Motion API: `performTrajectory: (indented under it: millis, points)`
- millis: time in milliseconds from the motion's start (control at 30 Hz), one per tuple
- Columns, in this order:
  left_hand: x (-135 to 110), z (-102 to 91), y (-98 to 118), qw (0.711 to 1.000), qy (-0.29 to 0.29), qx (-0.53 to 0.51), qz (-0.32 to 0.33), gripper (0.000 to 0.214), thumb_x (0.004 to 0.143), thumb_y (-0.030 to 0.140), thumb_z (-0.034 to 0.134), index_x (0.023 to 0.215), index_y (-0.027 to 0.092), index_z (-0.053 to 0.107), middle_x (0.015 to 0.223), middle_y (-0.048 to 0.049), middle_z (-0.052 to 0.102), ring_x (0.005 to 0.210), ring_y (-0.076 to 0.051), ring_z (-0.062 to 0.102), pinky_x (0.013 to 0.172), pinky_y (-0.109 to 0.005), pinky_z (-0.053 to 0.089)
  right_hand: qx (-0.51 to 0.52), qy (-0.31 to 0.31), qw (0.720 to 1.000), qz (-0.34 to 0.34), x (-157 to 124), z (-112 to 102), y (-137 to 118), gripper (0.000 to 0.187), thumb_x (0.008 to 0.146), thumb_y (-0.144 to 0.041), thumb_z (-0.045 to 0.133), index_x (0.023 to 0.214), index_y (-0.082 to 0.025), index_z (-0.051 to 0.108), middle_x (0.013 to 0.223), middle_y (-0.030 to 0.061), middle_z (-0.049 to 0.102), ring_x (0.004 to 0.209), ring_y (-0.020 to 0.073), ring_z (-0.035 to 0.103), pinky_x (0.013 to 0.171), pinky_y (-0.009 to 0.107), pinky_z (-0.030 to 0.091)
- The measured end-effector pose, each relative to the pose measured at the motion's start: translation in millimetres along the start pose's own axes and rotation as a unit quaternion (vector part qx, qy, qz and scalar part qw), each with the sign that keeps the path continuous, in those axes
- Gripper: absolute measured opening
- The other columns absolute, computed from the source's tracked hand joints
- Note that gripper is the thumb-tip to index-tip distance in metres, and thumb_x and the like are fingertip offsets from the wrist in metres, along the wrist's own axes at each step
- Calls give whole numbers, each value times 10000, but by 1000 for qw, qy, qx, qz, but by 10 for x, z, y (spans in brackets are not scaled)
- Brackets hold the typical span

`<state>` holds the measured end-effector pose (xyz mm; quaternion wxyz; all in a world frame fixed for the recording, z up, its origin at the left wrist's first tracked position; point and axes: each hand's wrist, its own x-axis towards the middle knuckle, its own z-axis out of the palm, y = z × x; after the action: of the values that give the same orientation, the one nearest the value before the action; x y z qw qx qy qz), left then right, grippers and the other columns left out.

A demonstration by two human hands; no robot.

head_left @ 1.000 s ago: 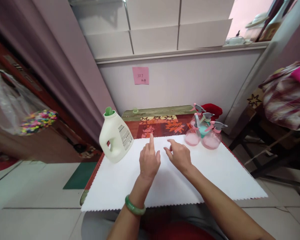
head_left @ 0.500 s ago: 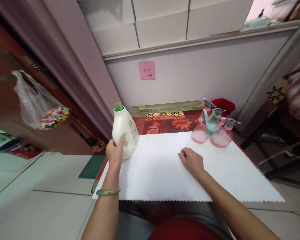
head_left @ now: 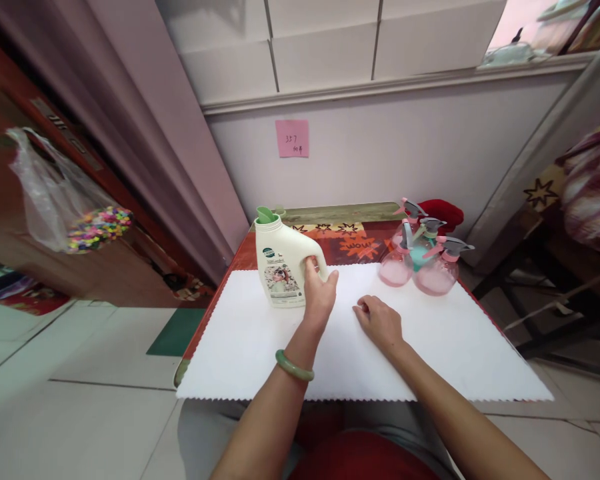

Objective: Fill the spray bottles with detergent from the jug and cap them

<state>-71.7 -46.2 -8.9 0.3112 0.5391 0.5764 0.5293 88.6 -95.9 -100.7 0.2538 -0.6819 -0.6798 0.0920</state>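
Note:
A cream laundry detergent bottle with a green pouring spout and no cap stands upright, its flowery printed label facing me. My left hand grips its handle from the right, fingers through the handle opening. Whether its base touches the white mat I cannot tell. My right hand rests on the mat, fingers loosely curled in with nothing seen in them. To its upper right stand several spray bottles: a pink one in front, another pink one at right, and a teal one behind them.
A red cloth item lies behind the spray bottles at the table's back. On the wall is a pink note. At left hangs a clear plastic bag of colourful small pieces. A dark stool-like frame stands at right.
My left hand has moved the detergent bottle right and turned it, so its printed label now faces me and its handle points right. My right hand stays on the mat.

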Motion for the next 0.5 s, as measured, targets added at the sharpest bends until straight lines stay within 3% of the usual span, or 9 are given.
performTrajectory:
  millis: [133, 300, 400, 500]
  points:
    - [-69, -7, -73, 999, -29, -11, -11, 735, 838, 226, 663, 1499, 201, 340, 1425, -182, 561, 1311, -280, 571, 1080, -431, 461, 6, 1, 1000, 1, -1, 10, 4, 170, 970, -364, 553, 978, -227, 653, 881, 3, 702, 767, 171, 633, 608, 269, 306]
    - [-105, -29, -150, 999, -49, -9, -18, 768, 838, 240, 673, 1515, 200, 312, 1424, -187, 561, 1324, -282, 568, 1075, -436, 464, 58, 19, 998, 5, -4, 26, 11, 193, 955, -378, 546, 971, -228, 667, 870, 8, 705, 740, 173, 637, 632, 283, 389]
    - [-142, -89, -170, 998, -59, 10, -32, 766, 831, 265, 680, 1514, 177, 346, 1414, -203, 571, 1301, -308, 582, 996, -441, 517, 146, 143, 979, 24, 44, -26, 58, 289, 951, -398, 532, 1141, -210, 642, 1014, 61, 714, 797, 192, 660, 735, 329, 506]
    - [-274, -190, -219, 998, -54, 38, -13, 568, 847, 346, 656, 1369, 159, 532, 1371, -189, 594, 1185, -293, 639, 944, -434, 536, 168, 307, 936, 35, 174, -134, 165, 532, 946, -436, 540, 1399, -166, 474, 1329, 175, 617, 1200, 281, 616, 988, 441, 517]
